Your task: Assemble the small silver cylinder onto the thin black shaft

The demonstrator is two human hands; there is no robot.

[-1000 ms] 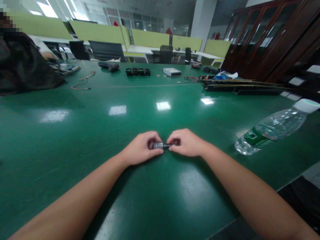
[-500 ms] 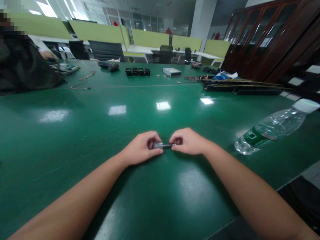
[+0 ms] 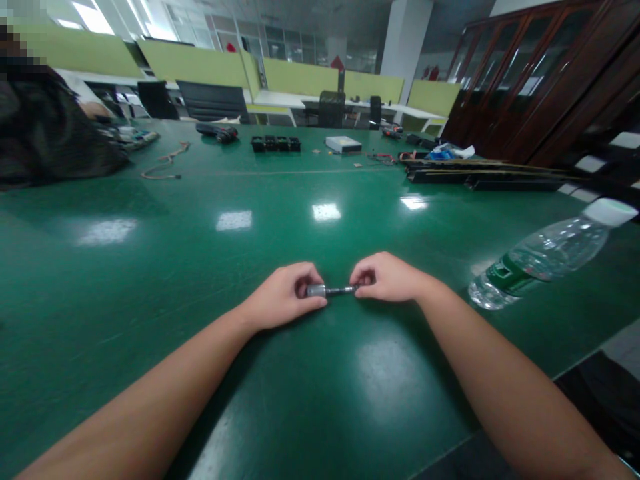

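Over the green table [image 3: 280, 227], my left hand [image 3: 285, 295] curls its fingers and thumb around the thick silvery cylinder end of a small metal rod [image 3: 336, 291]. From there a thin dark shaft runs right, turning lighter toward its tip. My right hand [image 3: 387, 277] pinches that thin right end between thumb and fingertips, which cover the tip. The rod lies roughly level, low over the tabletop; whether it touches the table I cannot tell. Its exact kind is too small to make out.
A clear water bottle [image 3: 545, 257] with a white cap stands right of my right forearm. Farther back lie black strips [image 3: 490, 175], a white box [image 3: 343, 144], black blocks [image 3: 275, 143] and a cable [image 3: 167, 160]. A person's dark sleeve [image 3: 55, 133] is at far left.
My right hand has slid right along the shaft toward its end, so more of the rod shows between the hands. My left hand has stayed in place.
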